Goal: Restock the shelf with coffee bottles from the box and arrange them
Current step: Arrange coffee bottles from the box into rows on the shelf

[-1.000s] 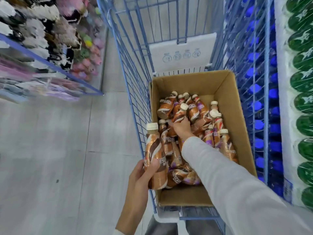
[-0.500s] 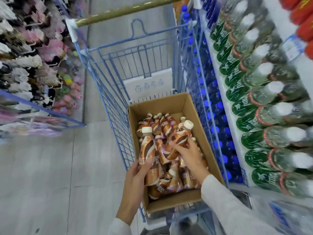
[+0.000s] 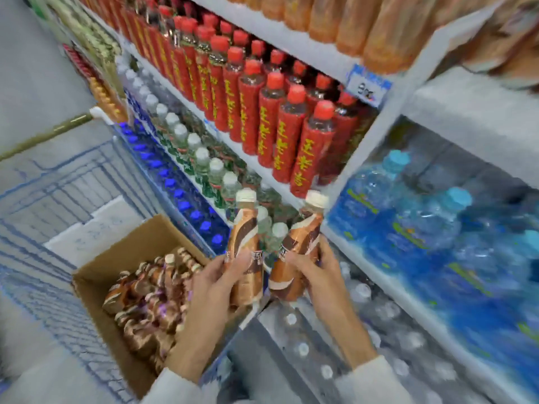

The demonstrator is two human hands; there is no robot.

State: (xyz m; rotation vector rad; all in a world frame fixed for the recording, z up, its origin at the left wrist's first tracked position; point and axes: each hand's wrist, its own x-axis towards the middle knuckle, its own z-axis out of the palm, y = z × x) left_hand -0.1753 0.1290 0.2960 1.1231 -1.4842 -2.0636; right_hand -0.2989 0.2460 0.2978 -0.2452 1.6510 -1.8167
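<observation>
We've lifted both coffee btls out of the box (image 3: pixel 122 258): left hand (image 3: pixel 217 282) fingers wrapped round one, right hand (image 3: pixel 316 271) round another, now facing the shelf (image 3: pixel 376 126) to place.

Two brown plastic coffee bottles with cream caps are held up in front of the white shelf (image 3: pixel 376 135): the one on the left (image 3: pixel 245 249) stands almost straight, and the one on the right (image 3: pixel 297 252) leans to the right. Many more bottles like them (image 3: pixel 145 304) lie jumbled in the open brown cardboard box (image 3: pixel 116 258).
</observation>
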